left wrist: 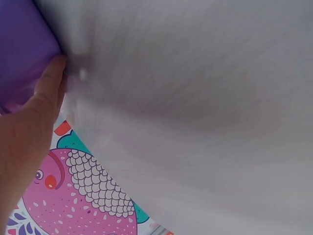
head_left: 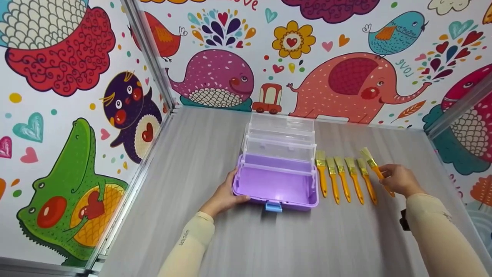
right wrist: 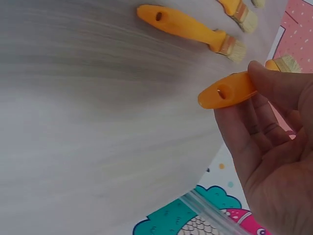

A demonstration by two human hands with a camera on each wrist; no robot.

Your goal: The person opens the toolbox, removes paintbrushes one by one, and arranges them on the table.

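A purple plastic toolbox [head_left: 275, 181] stands with its lid up and its clear tiered trays [head_left: 280, 148] raised at the back. My left hand [head_left: 225, 196] holds it at the front left corner, thumb along the front and fingers against the side wall. In the left wrist view the fingers [left wrist: 49, 85] lie along the purple wall. My right hand [head_left: 401, 179] pinches a paintbrush [right wrist: 227, 91] by its orange handle between thumb and fingers, bristles pointing away. Several similar paintbrushes [head_left: 342, 179] lie in a row between the box and that hand, bristles toward the back.
A light blue latch [head_left: 273, 206] sits on the toolbox's front. The grey wood-grain table [head_left: 192, 154] meets cartoon-printed panels [head_left: 330, 77] at the back and sides, with a metal frame post [head_left: 150, 54] at the back left corner.
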